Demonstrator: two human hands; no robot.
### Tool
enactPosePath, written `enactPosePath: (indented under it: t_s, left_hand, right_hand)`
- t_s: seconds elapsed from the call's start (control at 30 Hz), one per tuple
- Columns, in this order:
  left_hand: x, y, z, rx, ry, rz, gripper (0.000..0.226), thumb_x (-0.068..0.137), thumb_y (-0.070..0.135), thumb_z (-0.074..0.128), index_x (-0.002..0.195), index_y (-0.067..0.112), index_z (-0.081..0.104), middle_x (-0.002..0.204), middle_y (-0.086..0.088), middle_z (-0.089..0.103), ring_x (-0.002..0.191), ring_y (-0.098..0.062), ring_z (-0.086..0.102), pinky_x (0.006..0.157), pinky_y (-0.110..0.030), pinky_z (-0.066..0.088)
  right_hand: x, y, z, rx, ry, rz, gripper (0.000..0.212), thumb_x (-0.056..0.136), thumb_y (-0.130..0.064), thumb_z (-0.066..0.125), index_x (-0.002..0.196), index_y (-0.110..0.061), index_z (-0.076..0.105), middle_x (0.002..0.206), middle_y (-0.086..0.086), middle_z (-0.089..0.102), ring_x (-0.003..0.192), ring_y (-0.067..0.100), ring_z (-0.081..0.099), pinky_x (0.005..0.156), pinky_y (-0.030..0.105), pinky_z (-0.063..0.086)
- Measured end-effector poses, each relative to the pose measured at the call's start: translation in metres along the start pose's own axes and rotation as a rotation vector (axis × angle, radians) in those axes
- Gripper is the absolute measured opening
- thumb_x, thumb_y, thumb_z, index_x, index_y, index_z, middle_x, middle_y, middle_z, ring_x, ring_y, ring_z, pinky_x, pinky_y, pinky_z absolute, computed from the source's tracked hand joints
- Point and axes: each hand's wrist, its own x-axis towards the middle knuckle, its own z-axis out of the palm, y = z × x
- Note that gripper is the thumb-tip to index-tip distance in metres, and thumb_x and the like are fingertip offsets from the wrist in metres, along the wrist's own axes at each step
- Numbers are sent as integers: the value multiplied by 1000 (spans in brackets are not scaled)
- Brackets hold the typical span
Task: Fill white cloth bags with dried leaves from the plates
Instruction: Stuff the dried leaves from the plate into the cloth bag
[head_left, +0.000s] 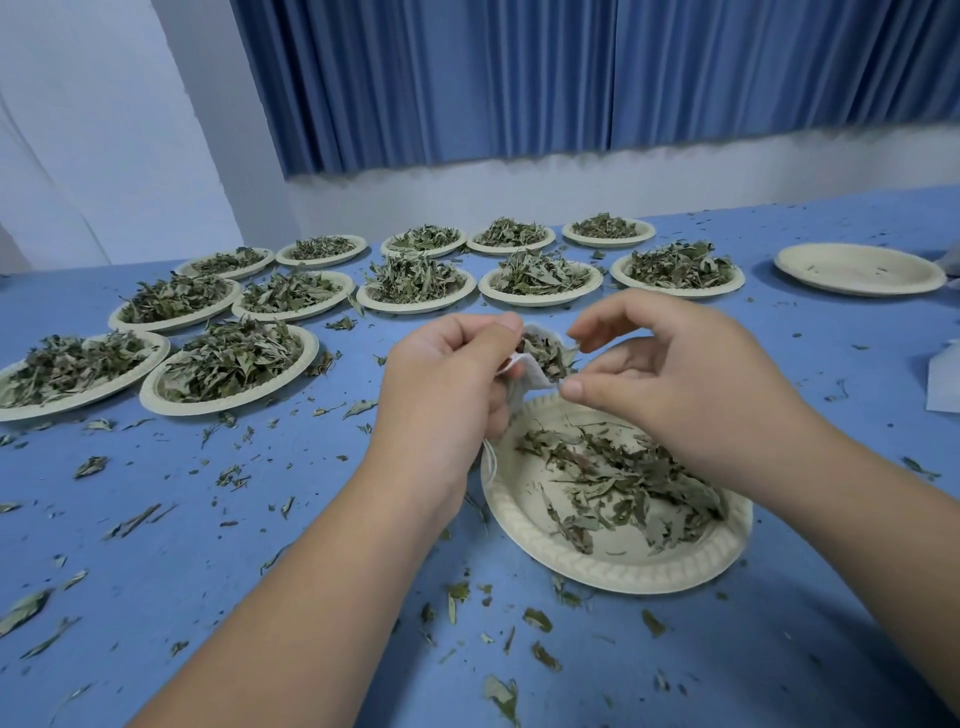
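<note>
The left hand (447, 374) grips the white cloth bag (532, 379) over the far rim of the near plate (613, 571). The right hand (670, 374) curls its fingertips at the bag's mouth, which is full of dried leaves (545, 353); I cannot tell whether it pinches.

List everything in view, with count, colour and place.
Heaped plates: twelve, cream, piled with dried green leaves, in rows across the table's left and middle.
Near plate: one, cream, partly emptied, below the hands.
Empty plate: one, cream, far right.
Cloth bag: one, white, leaves at its mouth, above the near plate.
Loose leaf bits: many, green, scattered over the table.
Table: one, blue.
Curtain: blue, behind.
White item: right edge, cut off, unidentifiable.
Left hand: grips the bag.
Right hand: fingers curled at the bag's mouth; pinching unclear.
</note>
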Motion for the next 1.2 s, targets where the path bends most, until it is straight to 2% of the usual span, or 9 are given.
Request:
enactPosePath:
  t_s: [0.1, 0.23, 0.47, 0.6, 0.8, 0.93, 1.03, 1.1, 1.2]
  left_hand:
    - [-1, 0, 1, 31, -2, -2, 18, 93, 17, 62, 75, 12, 60, 47, 3, 42, 34, -7, 26, 35, -17, 26]
    - [-3, 0, 3, 40, -9, -3, 19, 93, 16, 62, 74, 13, 62, 46, 3, 41, 32, -4, 30, 36, -16, 29]
    - [-6, -1, 8, 69, -111, -14, 15, 94, 13, 60, 80, 9, 63, 48, 3, 54, 35, -6, 29, 36, -17, 26]
    - [-6, -1, 9, 38, -132, -18, 15, 93, 11, 61, 78, 9, 63, 54, -2, 50, 37, -7, 26, 37, -16, 24]
    - [-6, 2, 6, 1, -126, -4, 11, 93, 13, 61, 83, 7, 61, 50, 0, 55, 33, -4, 35, 36, -15, 27]
    - [-7, 2, 6, 16, -152, -16, 12, 92, 14, 62, 82, 8, 63, 52, 1, 54, 36, -6, 26, 36, -16, 26]
    - [-8, 4, 6, -14, -152, -27, 16, 92, 14, 63, 76, 11, 65, 53, 1, 51, 37, -6, 24, 36, -17, 25]
    - [-7, 6, 5, -54, -168, -36, 20, 92, 13, 63, 73, 14, 67, 53, 0, 46, 37, -7, 23, 35, -17, 24]
    - [-8, 8, 3, -70, -209, -41, 25, 92, 13, 62, 68, 18, 68, 51, 2, 46, 38, -7, 22, 35, -16, 24]
  right_hand:
    - [0, -2, -1, 104, -18, -2, 22, 71, -20, 81, 88, -28, 68, 87, -6, 70, 70, 8, 69, 53, 14, 47]
    - [-1, -4, 1, 142, 5, -33, 13, 73, -21, 78, 82, -26, 71, 77, -2, 71, 73, 26, 67, 69, 41, 55]
    - [-1, -1, 9, 35, 102, -72, 11, 71, -16, 80, 71, -26, 75, 68, -8, 66, 57, 3, 56, 54, 13, 41]
    - [-3, -3, 11, -49, 135, -93, 11, 73, -16, 76, 70, -27, 75, 65, -9, 65, 55, 3, 54, 52, 12, 39]
    - [-1, -8, 2, 205, 7, -15, 21, 73, -2, 78, 79, -21, 74, 76, -3, 73, 70, 10, 69, 67, 19, 55]
    - [1, -6, 3, 279, 21, 16, 19, 68, 0, 80, 74, -14, 70, 66, 0, 67, 60, 11, 58, 57, 17, 47]
    - [5, 1, 0, 232, 34, 130, 32, 60, -18, 86, 84, -18, 65, 70, -3, 59, 55, 10, 46, 52, 24, 38]
    - [10, 3, -2, 276, -73, 217, 46, 56, -30, 84, 97, -21, 65, 84, -4, 65, 58, 6, 55, 54, 23, 43]
    - [15, 1, -2, 498, -317, 314, 45, 65, -22, 75, 109, -15, 66, 87, 3, 69, 69, 15, 66, 54, 22, 51]
